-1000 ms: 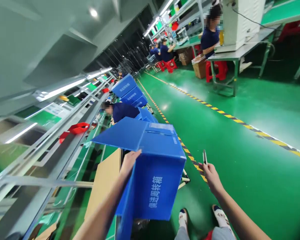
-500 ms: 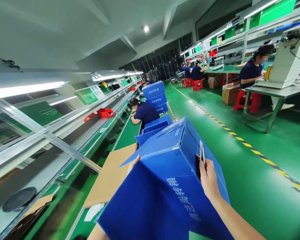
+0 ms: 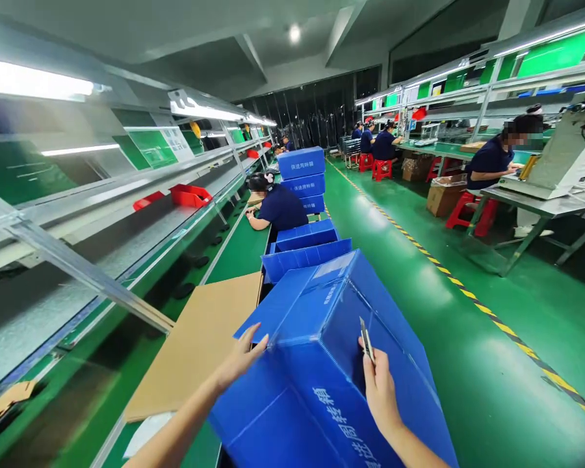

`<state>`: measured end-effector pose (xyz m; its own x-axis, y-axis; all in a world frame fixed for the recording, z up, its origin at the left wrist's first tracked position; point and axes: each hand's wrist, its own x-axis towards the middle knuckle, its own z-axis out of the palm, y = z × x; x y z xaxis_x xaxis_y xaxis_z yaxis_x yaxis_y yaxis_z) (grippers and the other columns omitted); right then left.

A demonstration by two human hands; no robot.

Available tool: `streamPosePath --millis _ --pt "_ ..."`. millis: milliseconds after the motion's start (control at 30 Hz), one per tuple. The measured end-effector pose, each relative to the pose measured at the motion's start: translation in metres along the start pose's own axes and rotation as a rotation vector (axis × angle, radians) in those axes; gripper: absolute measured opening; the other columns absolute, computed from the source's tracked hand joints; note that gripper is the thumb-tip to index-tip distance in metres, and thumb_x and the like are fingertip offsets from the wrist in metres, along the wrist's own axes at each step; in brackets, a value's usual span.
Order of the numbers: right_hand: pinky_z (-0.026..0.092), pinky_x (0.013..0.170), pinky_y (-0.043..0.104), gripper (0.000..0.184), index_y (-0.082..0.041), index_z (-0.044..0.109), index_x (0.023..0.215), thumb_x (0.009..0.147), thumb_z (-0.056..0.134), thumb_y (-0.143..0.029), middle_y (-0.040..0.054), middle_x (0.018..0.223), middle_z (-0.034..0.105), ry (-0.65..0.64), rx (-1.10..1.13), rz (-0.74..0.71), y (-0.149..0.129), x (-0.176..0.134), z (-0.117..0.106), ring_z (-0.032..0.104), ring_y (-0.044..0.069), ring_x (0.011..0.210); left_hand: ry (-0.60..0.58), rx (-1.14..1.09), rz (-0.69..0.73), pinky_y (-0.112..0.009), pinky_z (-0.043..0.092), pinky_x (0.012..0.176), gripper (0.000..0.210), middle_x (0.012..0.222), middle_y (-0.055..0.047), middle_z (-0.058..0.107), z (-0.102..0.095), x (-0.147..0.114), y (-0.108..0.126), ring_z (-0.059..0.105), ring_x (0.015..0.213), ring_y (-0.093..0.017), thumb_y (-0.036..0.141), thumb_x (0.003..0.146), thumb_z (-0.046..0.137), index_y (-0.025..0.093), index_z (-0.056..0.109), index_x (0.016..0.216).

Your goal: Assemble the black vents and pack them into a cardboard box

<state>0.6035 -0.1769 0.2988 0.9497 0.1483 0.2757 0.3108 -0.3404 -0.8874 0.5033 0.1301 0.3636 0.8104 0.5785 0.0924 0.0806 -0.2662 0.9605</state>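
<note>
A large blue corrugated plastic box (image 3: 302, 364) with white printed characters sits tilted in front of me. My left hand (image 3: 238, 361) is at the box's near left corner, fingers apart, touching or just above its edge. In my right hand (image 3: 381, 383) is a utility knife (image 3: 366, 340), its blade pointing up and away from me. That hand is against the box's right side, and some fingertips are hidden at a dark opening there.
A flat cardboard sheet (image 3: 199, 341) lies on the green bench to the left. More blue boxes (image 3: 302, 185) are stacked ahead, near a seated person (image 3: 285, 207). Red bins (image 3: 190, 195) sit on the shelf. A striped floor line (image 3: 458, 286) runs along the right.
My left hand has come from behind the raised blue flap to the box's corner, its fingers now spread. The flap has swung lower, and the right hand with the knife has moved left and down.
</note>
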Motion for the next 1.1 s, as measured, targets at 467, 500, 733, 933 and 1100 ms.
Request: streamPosePath --millis 467,500,733,933,1100 --pt "0.052 0.079 0.035 0.045 -0.025 0.049 0.138 0.097 0.030 -0.032 0.0065 0.110 0.069 -0.270 -0.343 -0.192 0.006 0.091 -0.020 0.066 0.020 0.085 0.083 0.177 0.077 -0.055 0.026 0.119 0.060 0.147 -0.009 0.051 0.107 -0.078 -0.027 0.036 0.143 -0.032 0.056 0.082 0.064 0.029 0.056 0.135" --pt "0.051 0.079 0.033 0.046 -0.027 0.048 0.140 0.098 0.030 -0.028 0.0056 0.109 0.068 -0.306 -0.424 -0.260 0.001 0.100 -0.018 0.065 0.020 0.089 0.087 0.169 0.070 -0.053 0.027 0.119 0.061 0.146 -0.009 0.051 0.106 -0.080 -0.029 0.037 0.143 -0.031 0.056 0.082 0.064 0.028 0.056 0.135" --pt "0.042 0.061 0.025 0.052 -0.028 0.045 0.143 0.096 0.027 -0.013 0.0044 0.093 0.063 -0.433 -0.707 -0.411 -0.007 0.110 -0.011 0.061 0.017 0.082 0.117 0.099 -0.014 -0.047 0.026 0.121 0.061 0.148 -0.008 0.050 0.108 -0.091 -0.037 0.035 0.144 -0.028 0.056 0.082 0.064 0.026 0.057 0.134" --pt "0.041 0.064 0.025 0.061 -0.027 0.041 0.146 0.091 0.028 -0.004 0.0040 0.096 0.063 -0.449 -0.725 -0.434 0.002 0.107 -0.021 0.060 0.017 0.086 0.134 0.100 -0.050 -0.044 0.026 0.121 0.060 0.148 -0.007 0.049 0.107 -0.097 -0.037 0.036 0.143 -0.026 0.056 0.082 0.064 0.026 0.058 0.134" --pt "0.043 0.066 0.024 0.061 -0.027 0.042 0.146 0.091 0.030 -0.003 0.0055 0.098 0.063 -0.460 -0.739 -0.416 0.012 0.105 -0.022 0.061 0.017 0.089 0.135 0.108 -0.079 -0.043 0.025 0.122 0.059 0.149 -0.005 0.048 0.107 -0.097 -0.039 0.036 0.143 -0.025 0.055 0.082 0.065 0.027 0.057 0.134"
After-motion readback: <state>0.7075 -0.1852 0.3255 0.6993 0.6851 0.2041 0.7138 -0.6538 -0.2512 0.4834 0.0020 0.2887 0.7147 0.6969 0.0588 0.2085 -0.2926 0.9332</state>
